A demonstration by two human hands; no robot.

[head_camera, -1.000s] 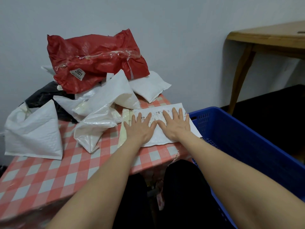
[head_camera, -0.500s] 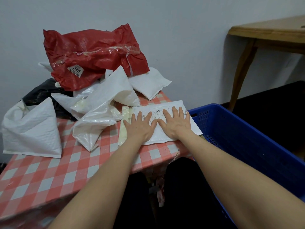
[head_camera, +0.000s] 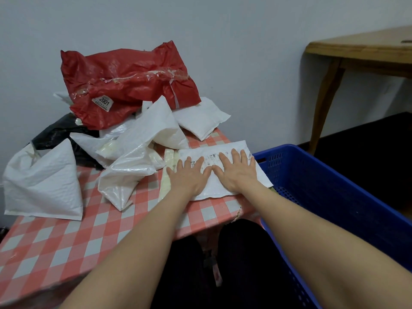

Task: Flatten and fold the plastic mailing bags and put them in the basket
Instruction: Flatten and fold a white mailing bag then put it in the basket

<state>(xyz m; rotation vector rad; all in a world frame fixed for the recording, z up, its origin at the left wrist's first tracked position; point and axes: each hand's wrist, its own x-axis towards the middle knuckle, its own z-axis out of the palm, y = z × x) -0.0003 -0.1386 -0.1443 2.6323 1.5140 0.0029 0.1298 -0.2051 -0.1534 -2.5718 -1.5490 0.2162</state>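
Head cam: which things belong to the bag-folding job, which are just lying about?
Job: white mailer, pressed flat by left hand and right hand; red bag, black bag and white bags piled behind; blue basket.
Lying about: wooden table; checked tablecloth.

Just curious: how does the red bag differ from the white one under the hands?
The red bag is puffy, crumpled atop the pile; the white bag lies flat on the table. The red bag is untouched; the left hand and right hand press the white bag. Both are labelled.
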